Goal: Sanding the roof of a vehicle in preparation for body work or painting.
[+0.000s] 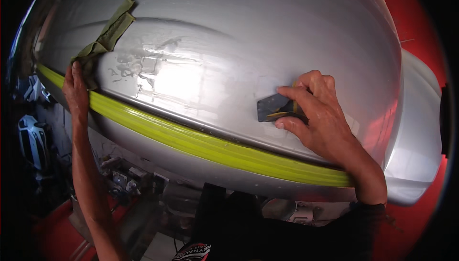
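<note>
A large silver car body panel (229, 45) curves across the view, wet near a bright reflection on its left half. Along its near edge runs a yellow-green strip (191, 139). My right hand (318, 110) pinches a folded piece of dark sandpaper (271, 107) between thumb and fingers, against the panel's right part. At the left edge, my left hand (76, 88) grips the lower end of an olive-green cloth (107, 36). The rest of that cloth lies crumpled over the panel. Parts of the left fingers are hidden by the cloth.
A second silver body part (415, 132) stands at the right, against a red floor (409, 227). Cluttered tools and containers lie below the near edge, among them a round pot-like vessel (279, 209). A blue-white object (33, 141) sits at the far left.
</note>
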Available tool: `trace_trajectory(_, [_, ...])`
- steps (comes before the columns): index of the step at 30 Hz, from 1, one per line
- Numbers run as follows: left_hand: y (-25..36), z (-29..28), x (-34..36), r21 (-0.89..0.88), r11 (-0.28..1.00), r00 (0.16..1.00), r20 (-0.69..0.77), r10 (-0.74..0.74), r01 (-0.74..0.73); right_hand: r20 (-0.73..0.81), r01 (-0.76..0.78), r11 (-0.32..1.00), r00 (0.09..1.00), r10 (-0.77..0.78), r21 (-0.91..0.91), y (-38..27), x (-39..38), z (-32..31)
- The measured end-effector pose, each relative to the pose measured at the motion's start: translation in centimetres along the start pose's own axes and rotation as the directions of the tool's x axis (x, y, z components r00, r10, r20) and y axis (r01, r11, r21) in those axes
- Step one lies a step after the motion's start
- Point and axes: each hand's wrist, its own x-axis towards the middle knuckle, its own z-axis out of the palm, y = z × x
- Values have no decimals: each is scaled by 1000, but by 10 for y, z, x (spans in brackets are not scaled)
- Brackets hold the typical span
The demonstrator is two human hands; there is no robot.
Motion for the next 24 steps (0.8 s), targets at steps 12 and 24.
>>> trace_trajectory(12, [39,-2,-7,-18,1000,1000,16,16,-15,132,189,939,963,-234,288,-24,11,3])
trace_trajectory(24, [40,-4,-9,9,1000,999,32,-20,20,311,175,953,917,-249,246,-41,40,21])
